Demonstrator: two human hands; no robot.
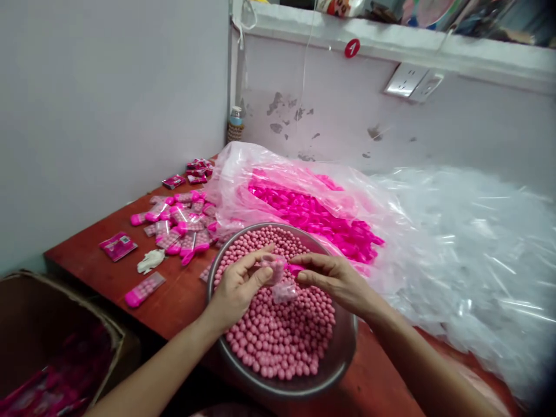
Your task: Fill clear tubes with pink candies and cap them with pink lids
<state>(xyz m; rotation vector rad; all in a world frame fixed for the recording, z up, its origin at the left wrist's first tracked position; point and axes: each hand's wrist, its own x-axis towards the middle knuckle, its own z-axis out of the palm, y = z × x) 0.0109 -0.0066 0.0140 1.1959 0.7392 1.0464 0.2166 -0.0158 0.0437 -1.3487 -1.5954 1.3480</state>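
My left hand (238, 285) pinches a small clear plastic case (274, 269) that has pink beads inside. Facing it, my right hand (332, 278) grips a bright pink plastic cap (295, 270) between thumb and fingers, close to the case's side. Both hands are over a metal bowl (353, 341) heaped with round pink beads (282, 347). Just below the held case, another clear plastic case (285, 292) shows above the beads; whether it rests on them I cannot tell.
Behind the bowl lies an open plastic bag (243, 159) of pink caps (313, 214). A large clear bag (478, 249) covers the right side. Filled cases (182, 223) and pink packets (118, 246) lie left on the red table (87, 260). A cardboard box (117, 341) stands lower left.
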